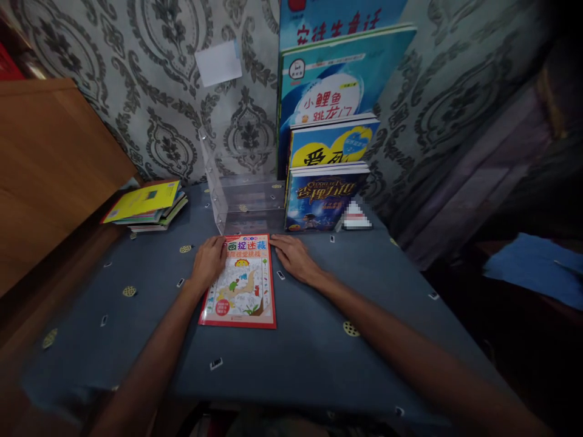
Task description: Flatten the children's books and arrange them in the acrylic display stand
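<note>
A thin red-bordered children's book (243, 285) lies flat on the blue tablecloth (319, 340) in front of me. My left hand (208, 261) rests on its upper left corner, fingers curled over the edge. My right hand (294, 256) lies flat beside its upper right corner, fingers stretched toward the book's top edge. Just behind the book stands a clear acrylic book stand (241, 188). Its right half holds several upright picture books (325, 194), stepped in height; its left half holds none.
A stack of thin books (148, 206) lies at the table's back left. A wooden panel (50, 164) stands on the left. Patterned wallpaper with a white note (219, 62) is behind. Blue cloth (537, 264) lies in the dark area on the right.
</note>
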### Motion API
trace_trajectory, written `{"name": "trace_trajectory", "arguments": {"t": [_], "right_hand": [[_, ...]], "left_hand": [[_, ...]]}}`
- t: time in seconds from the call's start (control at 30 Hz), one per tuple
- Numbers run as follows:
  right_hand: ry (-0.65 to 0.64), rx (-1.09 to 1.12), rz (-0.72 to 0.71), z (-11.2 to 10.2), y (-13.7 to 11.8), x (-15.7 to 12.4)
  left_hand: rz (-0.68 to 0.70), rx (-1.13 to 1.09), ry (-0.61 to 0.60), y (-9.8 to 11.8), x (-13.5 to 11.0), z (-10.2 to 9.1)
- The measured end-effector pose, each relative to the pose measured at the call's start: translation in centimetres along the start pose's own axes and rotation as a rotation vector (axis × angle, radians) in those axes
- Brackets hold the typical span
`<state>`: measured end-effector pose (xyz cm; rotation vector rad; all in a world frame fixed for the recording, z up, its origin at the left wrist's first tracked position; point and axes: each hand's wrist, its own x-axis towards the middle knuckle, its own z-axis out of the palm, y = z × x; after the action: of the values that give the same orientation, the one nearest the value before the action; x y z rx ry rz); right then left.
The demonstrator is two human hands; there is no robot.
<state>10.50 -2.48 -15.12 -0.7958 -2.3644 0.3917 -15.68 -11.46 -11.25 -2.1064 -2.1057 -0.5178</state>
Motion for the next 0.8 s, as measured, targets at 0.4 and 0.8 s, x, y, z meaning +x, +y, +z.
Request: {"name": "trace_trajectory", "arguments": {"t": [0.4, 0.8], "right_hand": [[-0.12, -0.035, -0.204, 2.5, -5.9, 4.5], [-0.23, -0.066, -0.116, 3.1, -6.1, 5.1]], "left_hand": [[0.045, 0.063, -0.034, -0.6, 0.0, 0.5], [0.036, 0.104, -0.05, -0.6, 0.0, 0.6]]}}
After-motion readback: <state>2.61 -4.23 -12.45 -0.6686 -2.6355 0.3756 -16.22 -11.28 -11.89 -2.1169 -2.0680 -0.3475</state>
